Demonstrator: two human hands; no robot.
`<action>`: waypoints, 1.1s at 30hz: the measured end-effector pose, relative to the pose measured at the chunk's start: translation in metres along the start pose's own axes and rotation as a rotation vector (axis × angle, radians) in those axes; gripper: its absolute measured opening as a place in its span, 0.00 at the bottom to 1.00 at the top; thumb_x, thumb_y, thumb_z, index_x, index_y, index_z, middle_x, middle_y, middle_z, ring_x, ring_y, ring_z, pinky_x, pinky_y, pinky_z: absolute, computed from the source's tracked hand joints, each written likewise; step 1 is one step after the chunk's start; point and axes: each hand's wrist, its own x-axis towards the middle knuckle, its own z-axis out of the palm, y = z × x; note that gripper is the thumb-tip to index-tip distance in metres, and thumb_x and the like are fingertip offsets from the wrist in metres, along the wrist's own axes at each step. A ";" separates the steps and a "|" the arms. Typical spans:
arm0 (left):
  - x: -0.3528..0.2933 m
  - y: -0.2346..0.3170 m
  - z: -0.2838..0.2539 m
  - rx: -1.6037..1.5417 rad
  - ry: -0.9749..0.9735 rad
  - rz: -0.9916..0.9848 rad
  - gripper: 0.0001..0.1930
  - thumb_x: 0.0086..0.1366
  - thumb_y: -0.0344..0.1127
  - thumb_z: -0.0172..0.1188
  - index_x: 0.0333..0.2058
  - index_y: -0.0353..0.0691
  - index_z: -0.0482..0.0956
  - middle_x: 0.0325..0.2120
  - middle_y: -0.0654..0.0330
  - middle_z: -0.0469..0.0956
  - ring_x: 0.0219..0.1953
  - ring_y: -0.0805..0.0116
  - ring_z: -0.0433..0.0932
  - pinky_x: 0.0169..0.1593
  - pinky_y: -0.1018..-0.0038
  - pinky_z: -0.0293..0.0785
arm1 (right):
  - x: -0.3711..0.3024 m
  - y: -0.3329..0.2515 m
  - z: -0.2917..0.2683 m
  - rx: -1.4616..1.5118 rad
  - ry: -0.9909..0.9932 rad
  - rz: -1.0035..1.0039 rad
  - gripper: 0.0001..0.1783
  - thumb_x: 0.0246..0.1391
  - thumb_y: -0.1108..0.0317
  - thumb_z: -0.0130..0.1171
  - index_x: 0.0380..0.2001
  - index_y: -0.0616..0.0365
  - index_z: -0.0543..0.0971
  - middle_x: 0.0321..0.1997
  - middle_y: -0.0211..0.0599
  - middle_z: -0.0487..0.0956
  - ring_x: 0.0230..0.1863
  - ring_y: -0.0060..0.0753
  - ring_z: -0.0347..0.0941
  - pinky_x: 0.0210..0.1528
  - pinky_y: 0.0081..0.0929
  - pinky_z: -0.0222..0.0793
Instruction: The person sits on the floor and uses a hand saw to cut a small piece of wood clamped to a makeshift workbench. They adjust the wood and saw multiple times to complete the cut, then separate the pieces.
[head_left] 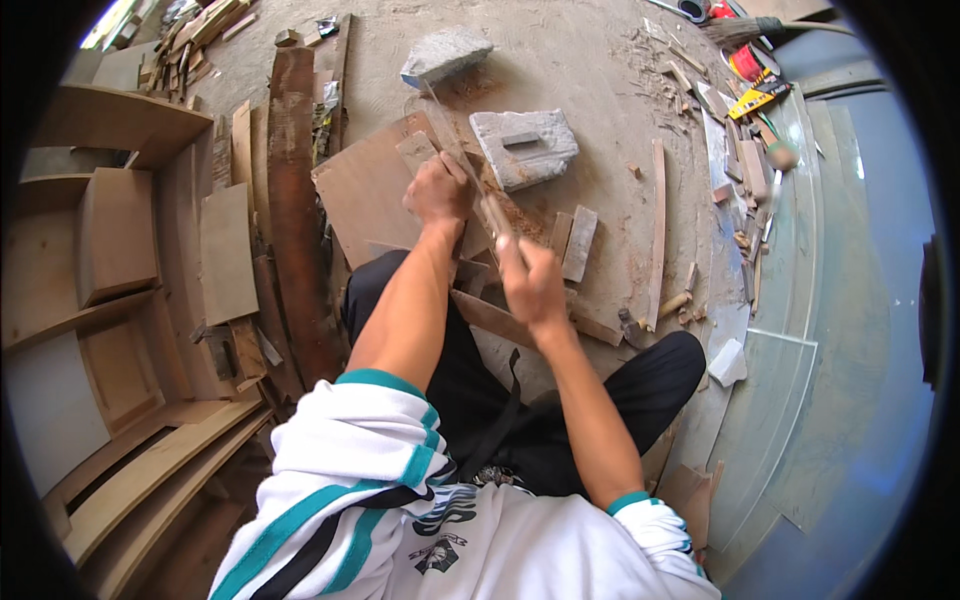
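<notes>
The right hand (530, 282)'s fingers wrap the handle of a handsaw (456, 135); the left hand (438, 192)'s fingers close on a wood strip (415, 150), just beside the slanting blade. A clean cut likely wants that strip held firm, knuckles clear, strokes straight. The far stone block (447, 58) limits the blade's tip; open floor (615, 150) lies right of the near stone slab (550, 165).

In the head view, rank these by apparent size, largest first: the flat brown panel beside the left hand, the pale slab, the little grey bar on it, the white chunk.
1. Brown panel, though partly covered
2. Pale slab
3. White chunk
4. Grey bar

Distances vary, so true sizes are unsure.
</notes>
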 end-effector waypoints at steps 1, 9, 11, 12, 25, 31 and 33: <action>-0.001 -0.011 0.006 -0.003 0.001 0.006 0.22 0.73 0.47 0.42 0.32 0.41 0.83 0.36 0.51 0.84 0.38 0.45 0.83 0.42 0.53 0.78 | -0.025 -0.004 -0.008 0.034 -0.028 -0.013 0.27 0.67 0.53 0.51 0.20 0.66 0.70 0.16 0.53 0.67 0.18 0.48 0.68 0.26 0.42 0.61; 0.005 0.002 0.003 0.021 0.013 -0.002 0.24 0.73 0.48 0.42 0.31 0.41 0.84 0.35 0.51 0.84 0.38 0.44 0.83 0.43 0.51 0.77 | -0.114 -0.014 -0.050 -0.105 0.054 -0.110 0.15 0.64 0.64 0.53 0.29 0.65 0.79 0.17 0.54 0.73 0.22 0.58 0.78 0.23 0.40 0.66; 0.005 -0.001 0.001 0.041 0.002 0.008 0.24 0.73 0.49 0.41 0.31 0.41 0.84 0.35 0.50 0.84 0.38 0.44 0.83 0.44 0.50 0.77 | -0.061 0.008 -0.021 -0.069 0.031 -0.096 0.21 0.65 0.59 0.53 0.23 0.65 0.74 0.17 0.57 0.71 0.22 0.61 0.75 0.23 0.43 0.65; 0.008 -0.001 0.001 0.045 0.009 0.006 0.25 0.73 0.49 0.41 0.32 0.41 0.84 0.35 0.50 0.84 0.38 0.43 0.83 0.44 0.50 0.77 | -0.044 0.007 -0.025 -0.028 0.008 -0.036 0.22 0.66 0.58 0.53 0.23 0.65 0.73 0.17 0.55 0.68 0.20 0.48 0.68 0.24 0.40 0.63; 0.003 0.009 -0.006 0.055 -0.043 0.018 0.25 0.73 0.49 0.39 0.33 0.40 0.84 0.35 0.46 0.84 0.39 0.42 0.83 0.45 0.50 0.77 | -0.026 0.010 -0.022 0.008 0.045 -0.101 0.19 0.66 0.59 0.52 0.29 0.66 0.77 0.17 0.48 0.70 0.18 0.40 0.69 0.26 0.38 0.64; 0.010 -0.005 -0.003 0.036 -0.049 -0.013 0.25 0.73 0.48 0.39 0.35 0.41 0.84 0.37 0.47 0.84 0.41 0.42 0.82 0.47 0.51 0.77 | -0.065 0.008 -0.018 0.067 0.069 -0.111 0.22 0.66 0.57 0.52 0.25 0.65 0.74 0.17 0.48 0.69 0.18 0.45 0.65 0.26 0.40 0.62; 0.002 -0.014 0.000 0.037 -0.004 0.001 0.24 0.74 0.48 0.40 0.34 0.41 0.83 0.36 0.49 0.84 0.40 0.42 0.82 0.46 0.51 0.77 | -0.130 -0.016 -0.066 0.028 -0.041 0.101 0.19 0.65 0.59 0.53 0.26 0.64 0.76 0.18 0.44 0.70 0.20 0.38 0.67 0.27 0.36 0.64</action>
